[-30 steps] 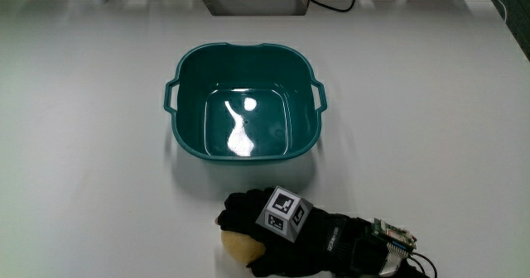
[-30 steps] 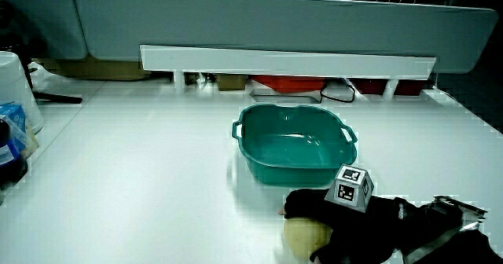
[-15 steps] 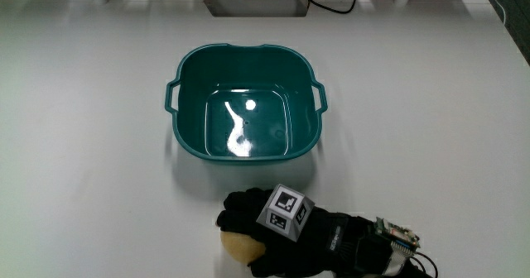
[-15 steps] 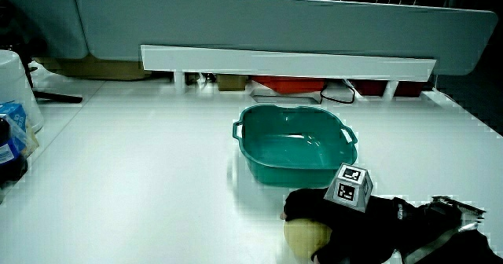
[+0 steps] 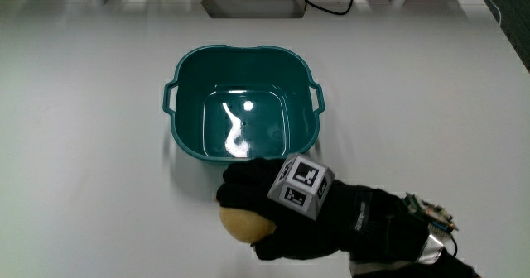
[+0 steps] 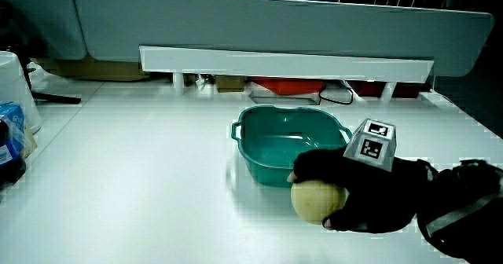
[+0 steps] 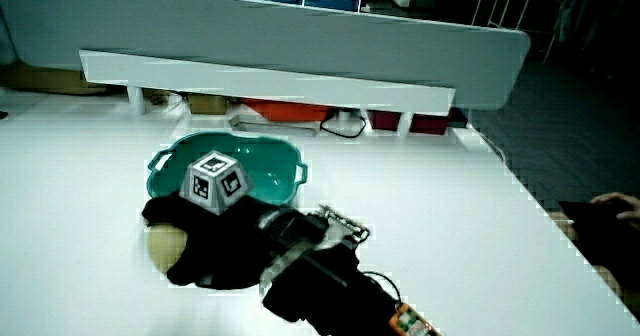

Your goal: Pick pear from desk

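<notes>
A yellowish pear point(image 5: 240, 222) is held in the gloved hand point(image 5: 273, 212), whose fingers curl around it. The black glove carries a patterned cube point(image 5: 301, 186) on its back. In both side views the pear point(image 6: 315, 200) point(image 7: 163, 246) hangs above the white desk, just nearer to the person than the teal tub. The hand point(image 6: 354, 195) point(image 7: 215, 241) covers most of the pear from above, and only one side of the fruit shows. The forearm point(image 5: 397, 237) reaches in from the person's edge of the desk.
An empty teal tub point(image 5: 242, 104) with two handles stands on the white desk point(image 5: 83, 146), farther from the person than the hand. A low grey partition point(image 6: 259, 20) with a white rail runs along the desk's end. A white container point(image 6: 14, 91) and a blue packet point(image 6: 9, 134) sit at the desk's edge.
The hand has lifted with the pear in it, rising off the desk and coming closer to the teal tub's near rim. The tub has not moved.
</notes>
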